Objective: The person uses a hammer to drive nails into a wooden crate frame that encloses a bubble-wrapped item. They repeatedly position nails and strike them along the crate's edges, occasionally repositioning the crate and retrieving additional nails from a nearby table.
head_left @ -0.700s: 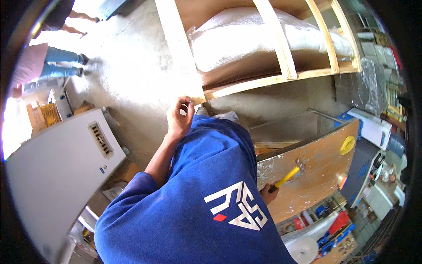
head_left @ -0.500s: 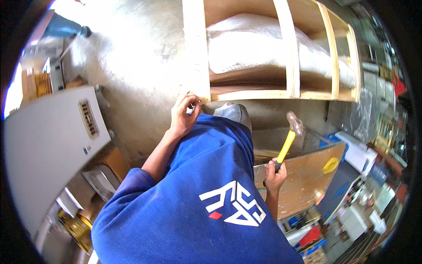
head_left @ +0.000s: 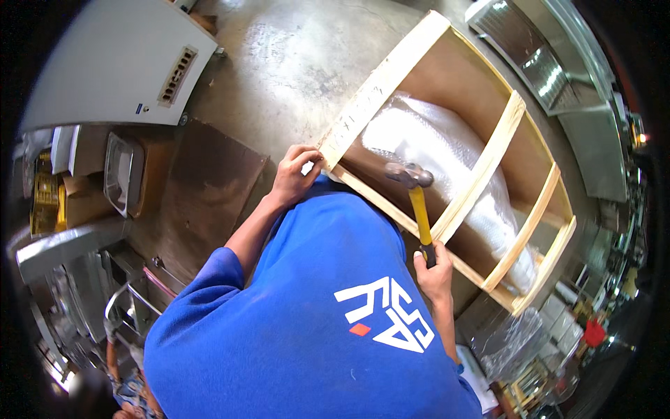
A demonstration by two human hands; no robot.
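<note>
A wooden crate [head_left: 391, 77] with an open slatted top lies in front of me, slanting away to the right. Inside it rests a long bulky thing in clear plastic wrap [head_left: 447, 140]. At the crate's near left corner, my left hand [head_left: 296, 174] has thumb and fingertips pinched together against the wood; anything between them is too small to make out. My right hand [head_left: 435, 276] is wrapped around the black grip of a hammer [head_left: 421, 213] with a yellow handle. The hammer's metal head is raised, and in view it overlaps the crate's near side.
A large pale grey cabinet [head_left: 118, 56] stands at the far left. Below it are a brown flat board [head_left: 209, 195] on the floor and a cardboard box [head_left: 150, 174]. Steel equipment [head_left: 537, 63] stands beyond the crate. Another person's arm [head_left: 113, 359] shows at lower left.
My view has turned, so the crate now slants across it. The hammer has come from beside the crate to its near edge, head up. My left hand stays pinched at the corner.
</note>
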